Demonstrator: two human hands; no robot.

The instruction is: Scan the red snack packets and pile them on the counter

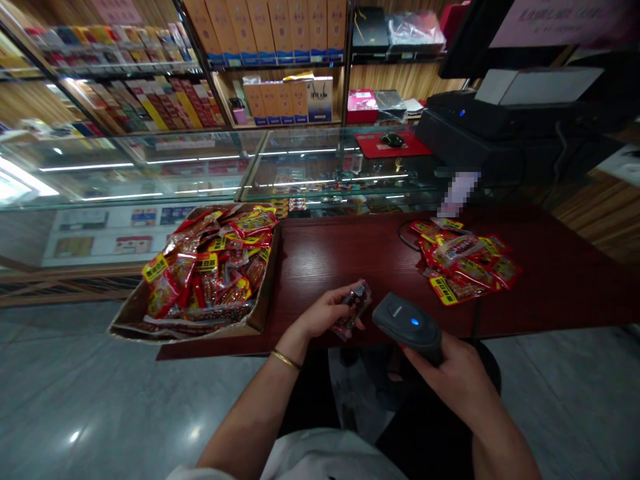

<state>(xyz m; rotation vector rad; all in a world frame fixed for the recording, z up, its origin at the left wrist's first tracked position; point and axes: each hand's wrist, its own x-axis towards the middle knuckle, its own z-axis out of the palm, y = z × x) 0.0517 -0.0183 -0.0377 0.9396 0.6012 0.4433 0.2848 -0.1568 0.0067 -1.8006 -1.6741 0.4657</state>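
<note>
My left hand is closed on a small snack packet in clear, dark-looking wrapping, held over the front edge of the table with a printed code facing up. In my right hand is a black barcode scanner with a blue light on top, its head pointing left toward the packet, a small gap apart. On the left, a cardboard box is heaped with red and yellow snack packets. A loose pile of similar snack packets lies on the table to the right.
The dark red wooden table meets a glass display counter behind. On the counter are a red mouse pad with a mouse and a black machine at right. Shelves of boxes line the wall. A cable loops near the pile.
</note>
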